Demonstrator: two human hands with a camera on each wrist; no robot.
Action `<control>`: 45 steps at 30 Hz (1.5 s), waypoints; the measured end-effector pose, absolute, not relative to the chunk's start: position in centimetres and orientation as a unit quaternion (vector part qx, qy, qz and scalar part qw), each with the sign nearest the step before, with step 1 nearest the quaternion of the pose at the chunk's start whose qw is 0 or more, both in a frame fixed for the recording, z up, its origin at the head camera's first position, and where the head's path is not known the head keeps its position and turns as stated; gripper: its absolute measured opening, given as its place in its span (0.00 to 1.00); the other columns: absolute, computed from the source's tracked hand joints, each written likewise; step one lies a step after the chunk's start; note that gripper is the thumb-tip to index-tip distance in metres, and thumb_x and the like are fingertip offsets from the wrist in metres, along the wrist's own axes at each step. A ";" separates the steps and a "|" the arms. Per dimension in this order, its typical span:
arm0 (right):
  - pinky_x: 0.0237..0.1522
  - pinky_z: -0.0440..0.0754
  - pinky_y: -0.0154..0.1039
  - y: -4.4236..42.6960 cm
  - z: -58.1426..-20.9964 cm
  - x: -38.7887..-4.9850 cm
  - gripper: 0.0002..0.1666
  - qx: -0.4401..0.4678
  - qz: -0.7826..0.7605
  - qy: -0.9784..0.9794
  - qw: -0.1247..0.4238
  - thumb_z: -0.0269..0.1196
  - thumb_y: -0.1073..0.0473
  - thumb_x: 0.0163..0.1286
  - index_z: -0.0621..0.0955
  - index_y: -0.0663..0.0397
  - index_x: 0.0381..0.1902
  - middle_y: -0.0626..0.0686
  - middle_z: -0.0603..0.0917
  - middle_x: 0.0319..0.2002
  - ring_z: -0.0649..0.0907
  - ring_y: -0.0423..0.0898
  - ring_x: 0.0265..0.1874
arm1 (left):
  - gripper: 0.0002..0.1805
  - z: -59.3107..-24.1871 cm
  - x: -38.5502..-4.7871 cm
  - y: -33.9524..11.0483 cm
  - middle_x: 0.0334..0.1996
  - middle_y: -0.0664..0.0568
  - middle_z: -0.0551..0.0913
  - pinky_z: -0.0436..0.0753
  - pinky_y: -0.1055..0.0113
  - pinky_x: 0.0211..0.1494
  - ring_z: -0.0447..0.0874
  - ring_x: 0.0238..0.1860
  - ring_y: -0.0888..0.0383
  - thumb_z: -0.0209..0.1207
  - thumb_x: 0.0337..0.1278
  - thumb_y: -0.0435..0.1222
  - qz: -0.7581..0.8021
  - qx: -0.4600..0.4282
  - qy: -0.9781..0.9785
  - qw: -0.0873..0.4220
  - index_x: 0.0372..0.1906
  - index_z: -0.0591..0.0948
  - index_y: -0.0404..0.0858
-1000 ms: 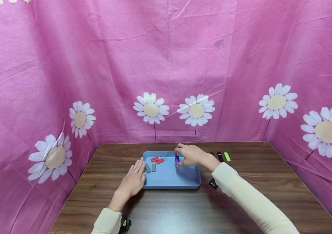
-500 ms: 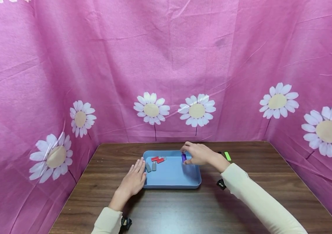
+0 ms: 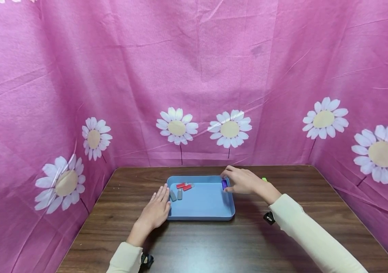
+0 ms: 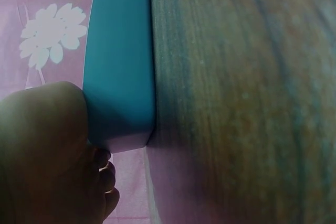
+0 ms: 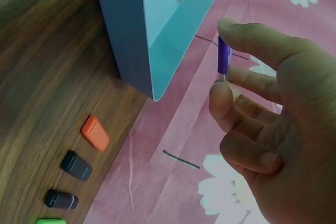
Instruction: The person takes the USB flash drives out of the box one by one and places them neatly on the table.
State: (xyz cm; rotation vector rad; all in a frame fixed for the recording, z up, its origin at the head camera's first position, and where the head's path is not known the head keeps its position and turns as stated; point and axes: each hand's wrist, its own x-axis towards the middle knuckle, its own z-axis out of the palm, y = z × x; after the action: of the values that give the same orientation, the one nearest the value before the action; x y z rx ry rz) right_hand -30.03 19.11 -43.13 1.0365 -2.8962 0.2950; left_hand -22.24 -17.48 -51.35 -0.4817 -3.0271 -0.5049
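Observed a blue tray point(image 3: 200, 207) on a wood-grain bench point(image 3: 180, 244), close to the far edge. Found two red sticks point(image 3: 187, 187) inside, toward the far left corner, just beside each other, with two grey sticks point(image 3: 179, 194) on their near side. Recorded the left hand point(image 3: 156, 208) laid straight-fingered along the tray's left side. Recorded the right hand point(image 3: 243, 181) above the tray's right side, pinching a purple stick point(image 3: 224, 185). Noted a green stick point(image 3: 264, 179) on the bench, mostly hidden behind the right wrist point(image 3: 269, 191). Noted cream sleeves point(image 3: 316, 237), a black device point(image 3: 269, 218) near each cuff, and pink cloth point(image 3: 214, 76) printed with white daisies point(image 3: 176, 128) behind and to both sides.
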 end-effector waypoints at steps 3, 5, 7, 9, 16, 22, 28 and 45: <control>0.41 0.85 0.45 19.7 -43.2 -29.8 0.28 0.332 0.099 -0.938 0.030 0.77 0.42 0.63 0.86 0.46 0.58 0.47 0.82 0.51 0.81 0.40 0.36 | 0.32 -51.4 -22.3 -17.5 0.85 0.34 0.56 0.59 0.40 0.87 0.54 0.86 0.37 0.46 0.85 0.39 -0.164 -0.157 -0.974 0.020 0.81 0.61 0.24; 0.41 0.86 0.46 20.0 -43.2 -29.8 0.28 0.329 0.100 -0.939 0.034 0.77 0.43 0.63 0.86 0.46 0.58 0.47 0.82 0.51 0.82 0.40 0.37 | 0.32 -51.4 -22.3 -17.5 0.85 0.34 0.56 0.59 0.40 0.87 0.54 0.86 0.37 0.46 0.85 0.39 -0.163 -0.157 -0.974 0.022 0.81 0.61 0.24; 0.41 0.86 0.47 20.3 -43.3 -29.7 0.28 0.322 0.105 -0.940 0.031 0.78 0.44 0.63 0.86 0.47 0.58 0.47 0.82 0.50 0.82 0.40 0.36 | 0.32 -51.4 -22.4 -17.5 0.85 0.34 0.56 0.59 0.40 0.86 0.54 0.85 0.36 0.46 0.85 0.38 -0.164 -0.158 -0.973 0.024 0.81 0.61 0.24; 0.40 0.85 0.46 20.6 -43.3 -29.6 0.29 0.314 0.107 -0.943 0.025 0.78 0.44 0.63 0.86 0.47 0.59 0.47 0.82 0.51 0.81 0.39 0.34 | 0.32 -51.4 -22.4 -17.5 0.85 0.34 0.56 0.59 0.40 0.87 0.54 0.85 0.36 0.46 0.85 0.38 -0.165 -0.158 -0.973 0.023 0.81 0.61 0.24; 0.37 0.82 0.44 21.6 -43.6 -29.4 0.30 0.300 0.111 -0.947 0.019 0.78 0.46 0.62 0.85 0.49 0.59 0.48 0.82 0.52 0.80 0.40 0.32 | 0.32 -51.5 -22.3 -17.5 0.85 0.35 0.56 0.58 0.40 0.87 0.54 0.86 0.37 0.46 0.85 0.39 -0.166 -0.154 -0.974 0.019 0.81 0.61 0.24; 0.37 0.83 0.44 22.5 -44.1 -29.2 0.30 0.300 0.114 -0.947 0.020 0.79 0.47 0.62 0.85 0.51 0.60 0.49 0.82 0.52 0.81 0.41 0.33 | 0.32 -51.5 -22.3 -17.4 0.85 0.35 0.56 0.58 0.40 0.87 0.54 0.86 0.37 0.46 0.85 0.38 -0.170 -0.154 -0.973 0.021 0.81 0.61 0.24; 0.33 0.79 0.40 23.5 -44.6 -29.1 0.30 0.299 0.117 -0.947 0.021 0.78 0.48 0.63 0.85 0.52 0.60 0.49 0.82 0.51 0.78 0.37 0.31 | 0.32 -51.5 -22.3 -17.4 0.85 0.35 0.55 0.58 0.40 0.87 0.53 0.86 0.37 0.46 0.85 0.39 -0.170 -0.152 -0.973 0.019 0.81 0.60 0.25; 0.35 0.81 0.39 24.9 -45.6 -27.7 0.27 0.300 0.123 -0.945 0.029 0.78 0.49 0.63 0.85 0.50 0.57 0.47 0.82 0.49 0.84 0.41 0.37 | 0.32 -51.4 -22.2 -17.5 0.85 0.35 0.55 0.58 0.40 0.87 0.54 0.86 0.37 0.45 0.85 0.39 -0.170 -0.154 -0.973 0.020 0.81 0.60 0.25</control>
State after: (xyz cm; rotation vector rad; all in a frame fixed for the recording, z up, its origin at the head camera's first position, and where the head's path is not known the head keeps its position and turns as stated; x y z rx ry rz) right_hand -27.72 24.86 -45.57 0.9265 -2.9167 0.3783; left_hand -22.19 -17.50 -51.45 -0.4762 -3.0188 -0.5267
